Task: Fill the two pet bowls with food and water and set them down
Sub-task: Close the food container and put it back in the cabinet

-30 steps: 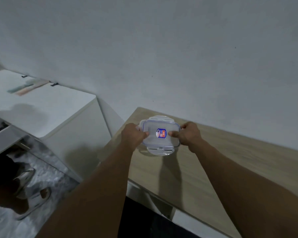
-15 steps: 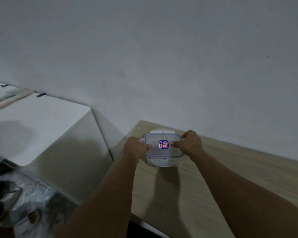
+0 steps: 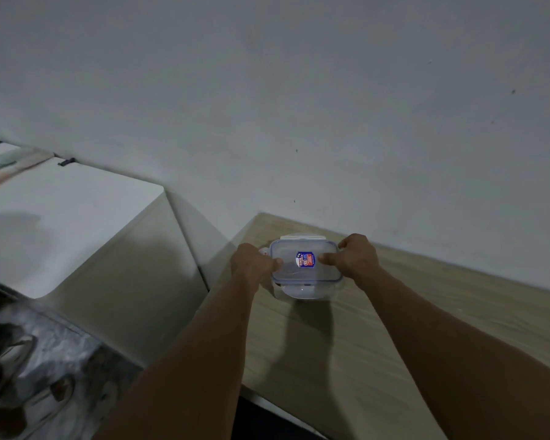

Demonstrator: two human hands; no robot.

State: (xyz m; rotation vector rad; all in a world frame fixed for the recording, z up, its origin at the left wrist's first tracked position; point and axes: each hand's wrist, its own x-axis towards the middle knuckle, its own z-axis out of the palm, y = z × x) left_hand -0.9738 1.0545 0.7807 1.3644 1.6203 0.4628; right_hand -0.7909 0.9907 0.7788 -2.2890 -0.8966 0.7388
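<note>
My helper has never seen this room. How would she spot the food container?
Find the wooden table against the wall. Near its far left corner, both hands hold a clear plastic container. Its lid has a blue rim and a small sticker.

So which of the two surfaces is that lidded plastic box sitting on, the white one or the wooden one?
The wooden table by the wall. The container sits at its far corner, gripped by the left hand and right hand. The white cabinet stands apart.

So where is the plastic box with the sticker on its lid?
The plastic box sits low and centre-right in the head view, on the wooden table's far left corner near the wall, held between the left hand and right hand.
</note>
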